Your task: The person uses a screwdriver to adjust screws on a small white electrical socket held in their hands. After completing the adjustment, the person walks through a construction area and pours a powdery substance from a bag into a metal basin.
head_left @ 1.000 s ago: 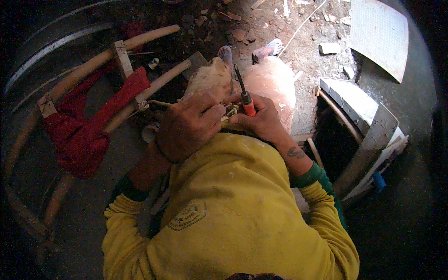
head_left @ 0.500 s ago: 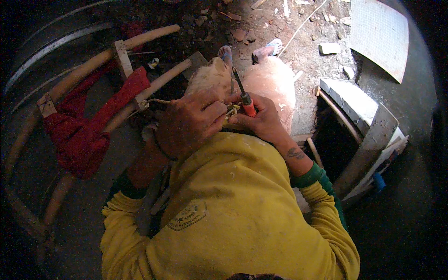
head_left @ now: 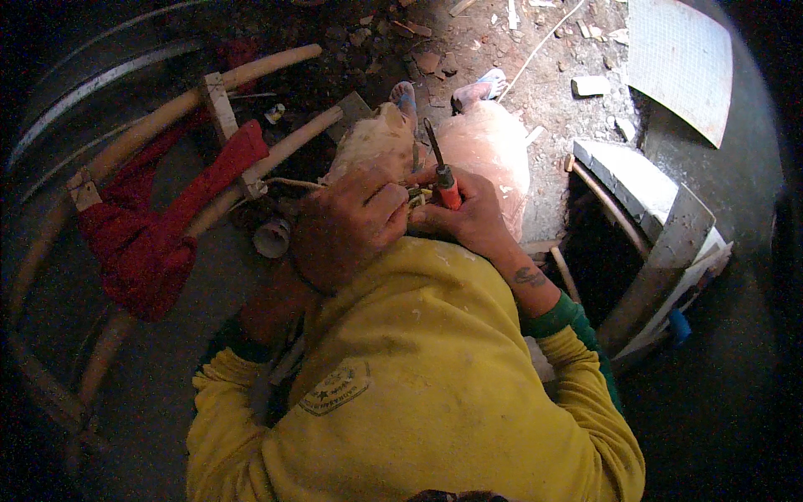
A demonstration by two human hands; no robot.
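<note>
My right hand (head_left: 468,213) is closed around a red-handled tool (head_left: 449,197), whose slim dark metal shaft points up and away from me. The shaft's far end looks slightly bent; its exact kind I cannot tell. Close beside it, my left hand (head_left: 347,222) has its fingers bent and pressed together over small pale yellowish pieces (head_left: 416,197) between the two hands. The fingers hide most of these pieces. Both hands are held in front of my yellow shirt, above my lap.
At left, a red cloth (head_left: 159,243) hangs on a frame of wooden poles (head_left: 276,159). A white cup-like thing (head_left: 272,238) is near my left wrist. White boards (head_left: 627,180) lean at right, below a pale sheet (head_left: 682,71). Rubble (head_left: 427,63) litters the ground ahead.
My left hand and forearm have shifted slightly right, uncovering the white cup-like thing. The tool in my right hand has tilted and moved a little to the right.
</note>
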